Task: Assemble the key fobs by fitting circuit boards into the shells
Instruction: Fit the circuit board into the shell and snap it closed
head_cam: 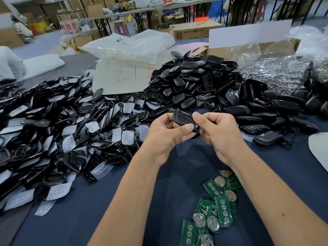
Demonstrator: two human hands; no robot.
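Both hands are up over the dark blue surface [74,215] and closed on the same thing: a glossy black plastic key fob shell [183,119], pinched between them. Left hand [165,137] has its thumb laid across the near edge and fingers curled behind; right hand [215,132] nips the right end with fingertips bent in. The shell's long axis runs from far-left down to near-right, so each hand takes one end. I can't tell from here whether a board is already seated inside.

Now the bit that matters: the loose green circuit boards with round silver coin cells [215,208] lie on the surface near the person, below and slightly right of the hands, right under the right forearm. That puts the right hand nearer to them, I'd say, with the left left to keep the shell.

Out to the left sprawls a heap of black frames with milky rubber button pads [58,132]; beyond the hands rises a mound of black shell halves [193,82], and fobs that look closed lie to the right [267,137].
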